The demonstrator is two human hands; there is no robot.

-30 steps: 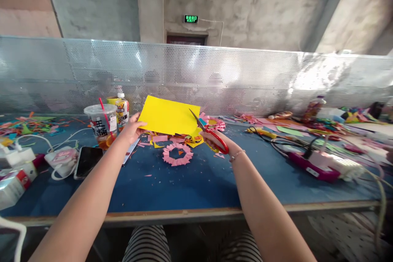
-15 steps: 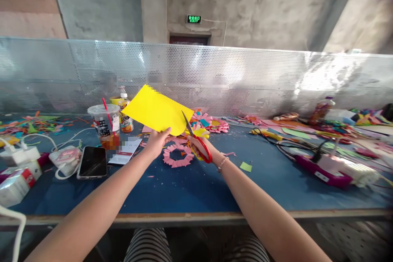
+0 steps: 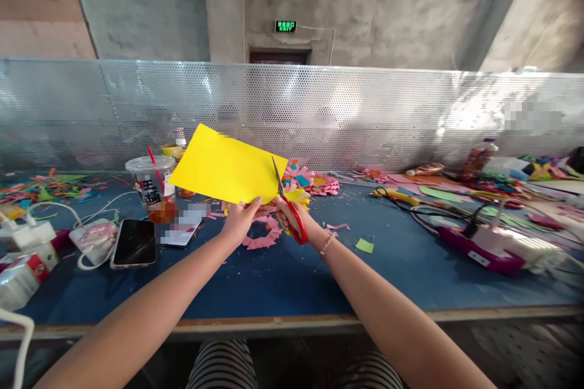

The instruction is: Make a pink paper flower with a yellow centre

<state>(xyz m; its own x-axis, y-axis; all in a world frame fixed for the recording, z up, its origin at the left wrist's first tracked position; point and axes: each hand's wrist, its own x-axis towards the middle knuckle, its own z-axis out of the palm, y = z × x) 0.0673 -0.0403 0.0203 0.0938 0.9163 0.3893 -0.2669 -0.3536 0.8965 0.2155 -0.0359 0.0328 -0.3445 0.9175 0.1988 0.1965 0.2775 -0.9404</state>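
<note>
My left hand [image 3: 243, 219] pinches the lower edge of a large sheet of yellow paper [image 3: 228, 164], which is held up tilted above the table. Red-handled scissors [image 3: 296, 219] are in my right hand [image 3: 288, 214], their blades at the sheet's right end. I cannot tell how far the blades are apart. Below my hands lies a ring of pink paper [image 3: 262, 239], partly hidden by my left hand. Behind the scissors are a yellow paper piece [image 3: 298, 196] and pink paper flowers [image 3: 325, 185].
On the left stand a plastic cup with a red straw [image 3: 152, 185] and a phone [image 3: 134, 243]. Paper scraps [image 3: 55, 188] lie farther left. A purple power strip [image 3: 483, 252] with cables sits on the right. A perforated metal screen [image 3: 387, 121] closes off the table's back.
The yellow sheet has swung left and flattened slightly. My left hand has slid right along its lower edge, nearer the scissors. The scissors have turned a little more upright.
</note>
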